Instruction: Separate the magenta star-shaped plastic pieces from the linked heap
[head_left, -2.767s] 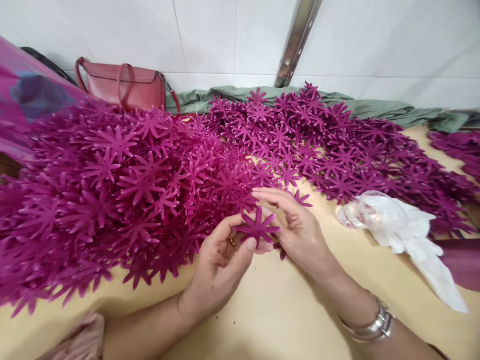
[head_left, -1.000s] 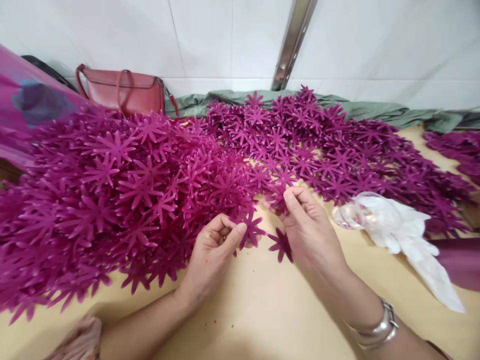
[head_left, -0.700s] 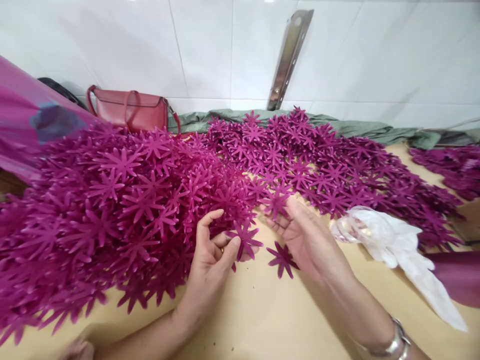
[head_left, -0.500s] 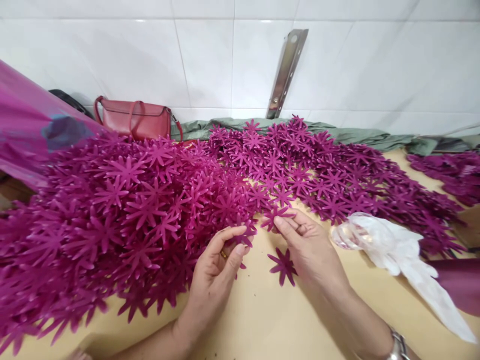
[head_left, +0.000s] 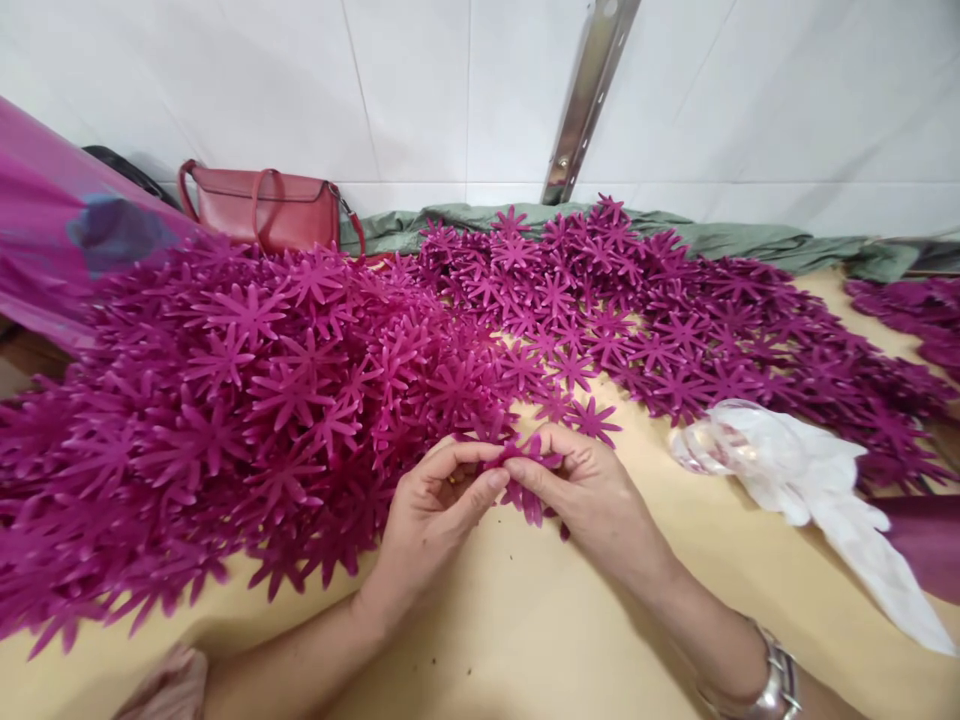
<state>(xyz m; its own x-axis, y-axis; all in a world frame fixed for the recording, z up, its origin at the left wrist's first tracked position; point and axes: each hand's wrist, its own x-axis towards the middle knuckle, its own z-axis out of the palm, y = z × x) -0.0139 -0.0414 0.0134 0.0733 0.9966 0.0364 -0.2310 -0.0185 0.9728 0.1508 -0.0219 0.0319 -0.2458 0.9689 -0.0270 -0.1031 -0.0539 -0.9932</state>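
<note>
Fingertip to fingertip, my left hand (head_left: pixel 439 505) and my right hand (head_left: pixel 604 500) pinch magenta flower-shaped fabric petals (head_left: pixel 529 500) between them. How many layers they hold is hidden by the fingers. A large heap of the same many-pointed petals (head_left: pixel 292 400) lies just left of my left hand. Beyond my right hand, a single loose petal (head_left: pixel 594 420) rests on the yellowish tabletop (head_left: pixel 510 620). A dark petal tip shows under my right hand; the rest of it is covered.
A darker petal pile (head_left: pixel 675 340) spreads along the back right. White petal-like pieces with a clear plastic roll (head_left: pixel 795 470) lie at the right. By the tiled wall stand a red handbag (head_left: pixel 262 210), green cloth (head_left: pixel 720 238) and a metal bracket (head_left: pixel 589 100). Pink plastic (head_left: pixel 67 220) hangs left.
My hands have come together, each bringing its petal to the other's fingertips. The view has tilted down slightly. My right hand now covers most of the petal lying under it.
</note>
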